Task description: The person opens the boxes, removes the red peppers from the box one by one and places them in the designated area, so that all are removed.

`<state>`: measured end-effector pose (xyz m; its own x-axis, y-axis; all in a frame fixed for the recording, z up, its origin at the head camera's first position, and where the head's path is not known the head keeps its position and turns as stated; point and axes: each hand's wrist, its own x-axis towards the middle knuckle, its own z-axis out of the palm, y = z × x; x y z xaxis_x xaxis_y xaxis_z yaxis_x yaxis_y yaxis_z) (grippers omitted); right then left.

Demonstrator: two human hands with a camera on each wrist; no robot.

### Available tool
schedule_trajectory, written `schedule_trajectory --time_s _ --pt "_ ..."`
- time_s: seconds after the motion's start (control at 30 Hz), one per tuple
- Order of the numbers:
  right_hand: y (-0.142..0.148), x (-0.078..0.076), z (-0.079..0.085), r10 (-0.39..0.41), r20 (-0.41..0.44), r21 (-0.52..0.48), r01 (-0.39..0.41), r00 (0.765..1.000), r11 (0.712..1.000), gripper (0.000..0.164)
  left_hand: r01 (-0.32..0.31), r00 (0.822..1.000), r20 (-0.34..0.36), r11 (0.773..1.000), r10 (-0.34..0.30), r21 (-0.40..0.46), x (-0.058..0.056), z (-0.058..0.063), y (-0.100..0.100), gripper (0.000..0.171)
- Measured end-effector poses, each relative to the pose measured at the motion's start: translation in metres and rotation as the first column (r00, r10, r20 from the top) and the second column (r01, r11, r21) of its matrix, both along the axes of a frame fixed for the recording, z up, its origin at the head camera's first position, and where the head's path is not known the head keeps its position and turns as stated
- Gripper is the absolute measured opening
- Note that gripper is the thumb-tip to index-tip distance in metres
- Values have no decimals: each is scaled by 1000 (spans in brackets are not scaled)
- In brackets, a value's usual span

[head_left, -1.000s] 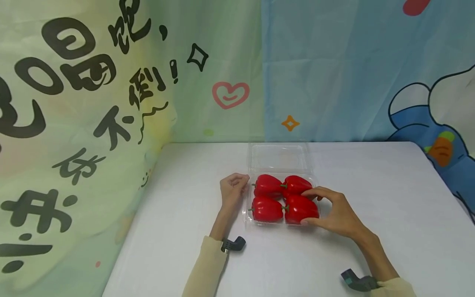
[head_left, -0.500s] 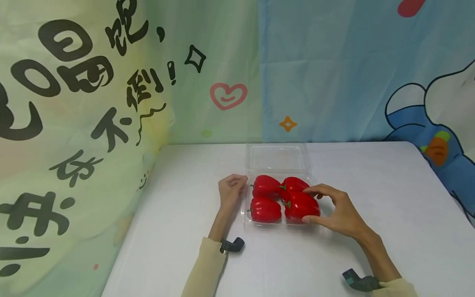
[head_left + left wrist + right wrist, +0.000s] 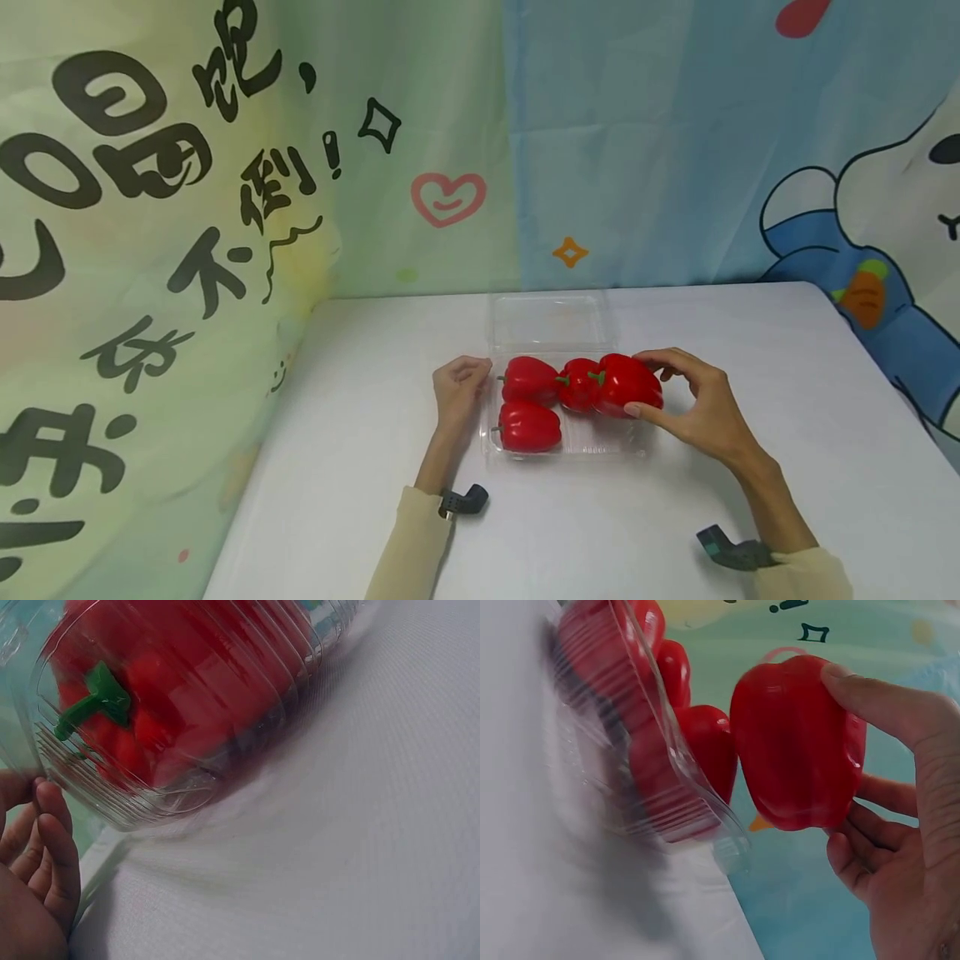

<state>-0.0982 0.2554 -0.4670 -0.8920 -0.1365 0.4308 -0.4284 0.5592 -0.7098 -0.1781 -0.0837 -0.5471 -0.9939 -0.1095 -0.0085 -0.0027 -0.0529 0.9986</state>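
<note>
A clear plastic clamshell box [image 3: 592,443] lies on the table with several red bell peppers in it. My left hand [image 3: 459,385] is at the box's left side, and in the left wrist view thumb and fingertip pinch its rim. My right hand [image 3: 693,400] grips a red bell pepper [image 3: 630,383] between thumb and fingers, raised above the box's right side. The right wrist view shows this pepper [image 3: 799,742] outside the rim. Still inside are two peppers on the left, one behind [image 3: 528,381] and one in front [image 3: 529,427], and another [image 3: 579,385] at back right.
The box's transparent lid [image 3: 550,322] is folded back towards the rear edge of the white table [image 3: 570,533]. Behind stands a printed cloth backdrop [image 3: 637,150], close to the table's far edge. A dark wrist device [image 3: 465,500] sits on the left wrist, another [image 3: 738,552] on the right.
My right hand has lifted the front-right bell pepper out of its place and moved it up and to the right. My left hand has stayed at the box's rim. The head view has shifted slightly.
</note>
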Motion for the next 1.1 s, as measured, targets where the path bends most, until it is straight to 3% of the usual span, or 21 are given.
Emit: schedule_trajectory --time_s 0.17,0.33,0.7,0.93,1.1 --pt "6 -6 0 -109 -19 -19 108 994 994 72 -7 1000 -1 1000 7 -15 0 0 0 19" --pt "9 -18 -4 -264 -30 -21 264 964 964 70 -10 1000 -10 999 9 -30 -1 -1 0 20" --pt "14 -45 -22 -545 88 -132 552 834 823 64 -1 1000 5 1000 1 19 -1 -1 1 22" --pt "14 -60 -37 -624 164 -131 644 764 754 69 1 1000 -15 1000 -1 14 -1 -2 0 23" --pt "13 -69 -47 -653 226 -115 685 723 719 74 -3 1000 -16 1000 3 10 0 -2 0 22"
